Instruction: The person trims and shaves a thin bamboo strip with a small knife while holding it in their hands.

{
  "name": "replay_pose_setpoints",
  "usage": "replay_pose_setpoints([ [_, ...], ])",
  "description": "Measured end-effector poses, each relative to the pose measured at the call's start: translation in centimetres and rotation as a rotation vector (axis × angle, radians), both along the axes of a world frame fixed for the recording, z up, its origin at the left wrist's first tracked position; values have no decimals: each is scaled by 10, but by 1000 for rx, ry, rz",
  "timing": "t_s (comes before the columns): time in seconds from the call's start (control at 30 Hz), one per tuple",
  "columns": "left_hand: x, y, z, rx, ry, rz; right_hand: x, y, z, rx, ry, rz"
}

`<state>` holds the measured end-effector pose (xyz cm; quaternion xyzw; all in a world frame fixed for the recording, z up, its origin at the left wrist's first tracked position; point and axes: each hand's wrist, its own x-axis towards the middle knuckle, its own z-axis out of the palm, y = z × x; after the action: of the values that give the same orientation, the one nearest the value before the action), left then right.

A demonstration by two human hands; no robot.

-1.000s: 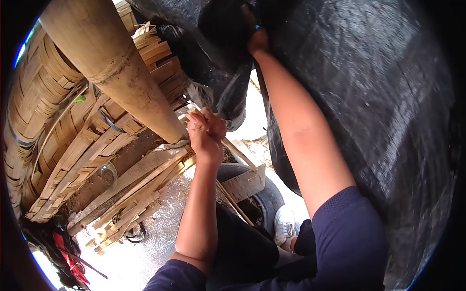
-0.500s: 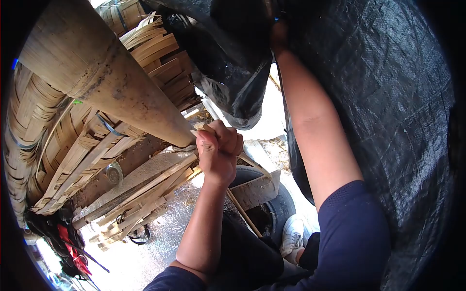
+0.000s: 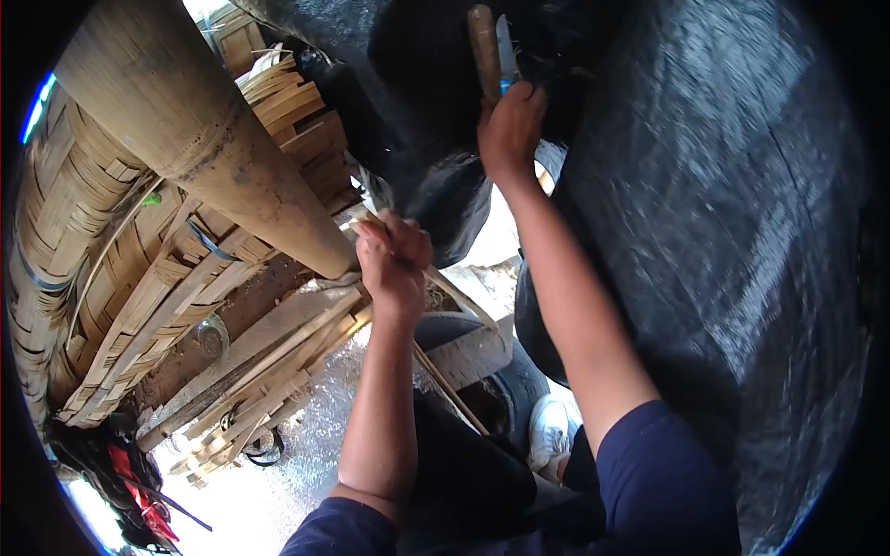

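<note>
My left hand (image 3: 394, 264) is closed around a thin bamboo strip (image 3: 464, 298); its short end sticks out above my thumb. Close beside that fist is the lower end of a thick bamboo pole (image 3: 250, 185). Farther up, my right hand (image 3: 514, 130) is closed on a knife (image 3: 505, 51) with a blue band at the base of its blade. A brown wooden rod (image 3: 484, 51) rises next to the blade from the same hand; whether it is a separate piece I cannot tell. Dark plastic sheeting (image 3: 417, 102) hangs behind both.
Woven bamboo panels (image 3: 139, 306) stand on the left, with split bamboo pieces (image 3: 269, 380) below. A dark round tub (image 3: 524, 385) is near my white shoe (image 3: 552, 431). Black tarpaulin (image 3: 742, 185) covers the right side. A red and black item (image 3: 134, 486) lies at lower left.
My right hand has come down and left from the top edge, bringing the knife and wooden rod into clear view. My left hand has shifted slightly left, still gripping the strip.
</note>
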<state>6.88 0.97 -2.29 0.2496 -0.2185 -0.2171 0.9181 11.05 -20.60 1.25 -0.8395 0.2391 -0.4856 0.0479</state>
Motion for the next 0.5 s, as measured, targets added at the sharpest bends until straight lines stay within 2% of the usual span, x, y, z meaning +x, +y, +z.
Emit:
replay_pose_setpoints([
  [0.07,-7,0,4,21,13,68,-47,47,23,182,-24,15],
  [0.1,-15,-1,17,37,37,135,-66,61,26,154,-73,25],
  [0.27,-10,4,5,2,25,52,-170,106,44,97,-309,-177],
  [0.5,-7,11,-2,8,76,94,-279,37,88,-113,-421,-622],
])
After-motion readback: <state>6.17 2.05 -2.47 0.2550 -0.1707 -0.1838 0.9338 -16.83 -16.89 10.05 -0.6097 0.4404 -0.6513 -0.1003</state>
